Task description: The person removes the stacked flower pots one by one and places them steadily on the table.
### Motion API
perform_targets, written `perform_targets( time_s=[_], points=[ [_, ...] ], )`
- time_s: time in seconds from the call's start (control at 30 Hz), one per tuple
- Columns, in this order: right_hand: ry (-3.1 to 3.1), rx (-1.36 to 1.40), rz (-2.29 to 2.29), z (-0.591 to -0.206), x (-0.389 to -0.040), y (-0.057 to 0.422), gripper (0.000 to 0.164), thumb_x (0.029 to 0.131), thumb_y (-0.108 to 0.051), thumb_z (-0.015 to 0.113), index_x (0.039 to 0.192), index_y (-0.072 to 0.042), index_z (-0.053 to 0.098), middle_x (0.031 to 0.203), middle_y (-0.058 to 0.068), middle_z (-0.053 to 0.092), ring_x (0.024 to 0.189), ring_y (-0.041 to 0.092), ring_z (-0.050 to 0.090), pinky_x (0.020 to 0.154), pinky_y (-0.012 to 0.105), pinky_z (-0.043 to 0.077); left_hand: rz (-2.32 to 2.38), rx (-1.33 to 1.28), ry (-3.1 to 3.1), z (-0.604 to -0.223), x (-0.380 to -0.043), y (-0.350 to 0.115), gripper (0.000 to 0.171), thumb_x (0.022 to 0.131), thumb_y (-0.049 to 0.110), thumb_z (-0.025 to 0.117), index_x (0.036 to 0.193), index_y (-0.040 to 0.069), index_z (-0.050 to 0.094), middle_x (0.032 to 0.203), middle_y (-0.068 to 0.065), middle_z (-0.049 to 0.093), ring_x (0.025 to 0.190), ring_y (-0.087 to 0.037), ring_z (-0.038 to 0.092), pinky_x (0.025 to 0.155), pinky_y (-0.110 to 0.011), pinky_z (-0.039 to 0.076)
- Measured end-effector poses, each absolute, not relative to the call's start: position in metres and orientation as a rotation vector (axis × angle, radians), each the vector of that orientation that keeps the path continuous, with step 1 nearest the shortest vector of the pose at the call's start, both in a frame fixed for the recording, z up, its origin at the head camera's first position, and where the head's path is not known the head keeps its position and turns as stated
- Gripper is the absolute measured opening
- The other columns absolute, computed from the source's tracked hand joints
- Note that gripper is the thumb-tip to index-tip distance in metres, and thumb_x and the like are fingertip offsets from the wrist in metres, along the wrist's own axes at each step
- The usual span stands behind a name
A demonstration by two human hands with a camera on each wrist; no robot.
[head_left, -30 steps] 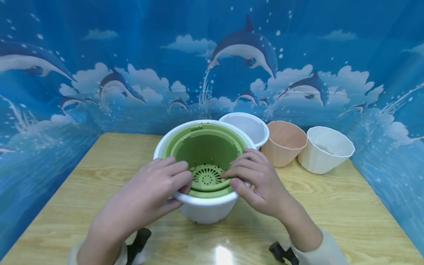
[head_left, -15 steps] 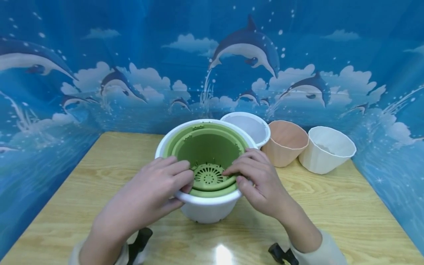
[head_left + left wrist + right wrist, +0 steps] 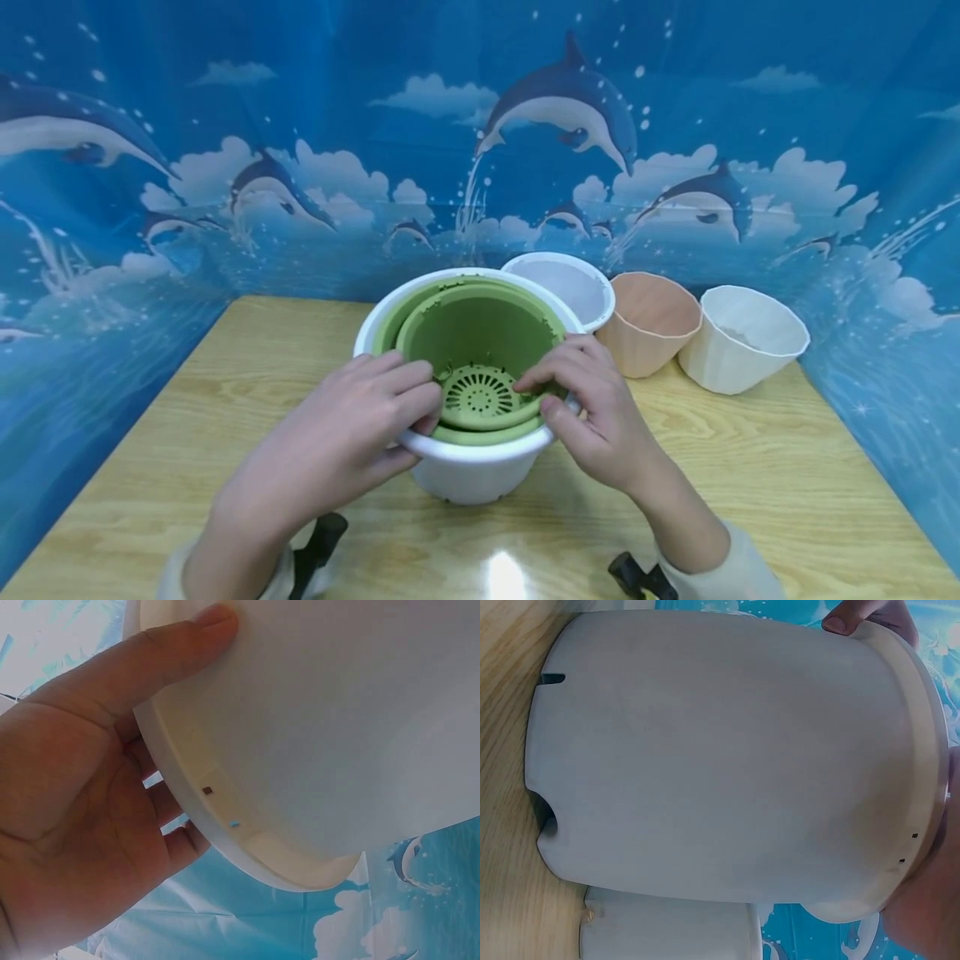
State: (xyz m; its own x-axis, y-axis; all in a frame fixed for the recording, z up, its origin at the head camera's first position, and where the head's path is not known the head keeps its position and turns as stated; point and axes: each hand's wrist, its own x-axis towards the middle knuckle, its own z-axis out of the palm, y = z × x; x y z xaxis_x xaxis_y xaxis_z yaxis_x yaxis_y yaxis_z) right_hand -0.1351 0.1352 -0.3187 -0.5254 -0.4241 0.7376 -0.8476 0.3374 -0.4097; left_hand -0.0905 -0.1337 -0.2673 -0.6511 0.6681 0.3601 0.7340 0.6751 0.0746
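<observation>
A white flowerpot point(image 3: 476, 482) stands upright on the table with two green pots nested inside it. The inner green pot point(image 3: 480, 329) has a slotted base; a crescent of the outer green pot point(image 3: 392, 325) shows around its left. My left hand point(image 3: 352, 425) grips the white pot's front-left rim; in the left wrist view its thumb point(image 3: 180, 656) presses the outer wall, fingers going over the rim. My right hand point(image 3: 603, 421) pinches the inner green pot's front-right rim, index finger inside. In the right wrist view the white wall point(image 3: 720, 757) mostly hides the right hand's grip.
Behind and to the right stand a round white pot point(image 3: 562, 283), a peach faceted pot point(image 3: 637, 354) and a white faceted pot point(image 3: 723, 375). The wooden table point(image 3: 225, 375) meets a blue dolphin-printed curtain point(image 3: 337, 75) at the back and sides.
The inner green pot has shifted right inside the outer one, widening the gap on its left. My right fingers have moved slightly right with it. The left hand keeps its grip.
</observation>
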Motion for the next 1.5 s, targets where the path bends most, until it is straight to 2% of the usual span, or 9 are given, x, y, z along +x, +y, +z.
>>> perform_targets(
  time_s=[0.43,0.5,0.6,0.73,1.07,1.3,1.5],
  points=[
    [-2.027,1.130,1.269,-0.323,-0.137,0.137,0.020,0.084,-0.002,0.059,0.093,-0.016,0.071,0.094,-0.005,0.069,0.102,0.018,0.052,0.113,0.044,0.028,-0.302,-1.104,-2.613,-0.267,-0.090,-0.134,0.035,0.079,0.023,0.084,0.081,0.028,0.050,0.086,0.016,0.048,0.081,-0.008,0.043,0.072,-0.028,0.041],
    [-1.964,1.140,1.301,-0.323,-0.139,0.137,0.016,0.088,-0.002,0.060,0.093,-0.013,0.070,0.094,-0.002,0.069,0.102,0.019,0.052,0.114,0.048,0.027,-0.296,-1.100,-2.625,-0.267,-0.090,-0.133,0.035,0.080,0.023,0.084,0.080,0.029,0.049,0.086,0.017,0.047,0.081,-0.008,0.042,0.072,-0.028,0.040],
    [-1.857,1.157,1.300,-0.322,-0.141,0.136,0.008,0.095,-0.011,0.062,0.094,-0.008,0.070,0.094,0.003,0.068,0.101,0.020,0.053,0.115,0.051,0.026,-0.295,-1.097,-2.630,-0.266,-0.090,-0.133,0.034,0.081,0.023,0.083,0.080,0.029,0.049,0.086,0.017,0.047,0.081,-0.008,0.042,0.071,-0.028,0.039],
    [-1.740,1.178,1.226,-0.321,-0.142,0.133,0.021,0.099,-0.023,0.062,0.092,-0.004,0.069,0.091,0.005,0.069,0.097,0.020,0.055,0.114,0.051,0.029,-0.296,-1.097,-2.621,-0.266,-0.090,-0.133,0.034,0.081,0.024,0.083,0.080,0.029,0.049,0.086,0.017,0.048,0.080,-0.007,0.042,0.070,-0.027,0.039],
    [-1.676,1.100,1.185,-0.319,-0.142,0.131,0.026,0.096,-0.024,0.066,0.088,0.001,0.067,0.090,0.009,0.070,0.097,0.022,0.060,0.110,0.046,0.037,-0.304,-1.079,-2.637,-0.264,-0.090,-0.131,0.035,0.081,0.025,0.083,0.079,0.029,0.049,0.082,0.017,0.045,0.079,-0.007,0.042,0.070,-0.027,0.039],
    [-1.568,1.037,1.313,-0.316,-0.142,0.130,0.034,0.096,-0.023,0.066,0.085,0.010,0.063,0.088,0.015,0.067,0.095,0.024,0.060,0.093,0.036,0.046,-0.328,-1.128,-2.607,-0.266,-0.091,-0.132,0.031,0.082,0.022,0.082,0.079,0.026,0.052,0.082,0.014,0.047,0.077,-0.008,0.041,0.068,-0.028,0.038],
    [-1.483,1.163,1.277,-0.310,-0.142,0.128,0.030,0.095,-0.020,0.067,0.083,0.007,0.062,0.085,0.012,0.066,0.089,0.023,0.058,0.102,0.039,0.041,-0.327,-1.121,-2.583,-0.268,-0.093,-0.134,0.032,0.080,0.020,0.082,0.079,0.027,0.052,0.081,0.014,0.047,0.078,-0.008,0.042,0.070,-0.027,0.040]
  ],
)
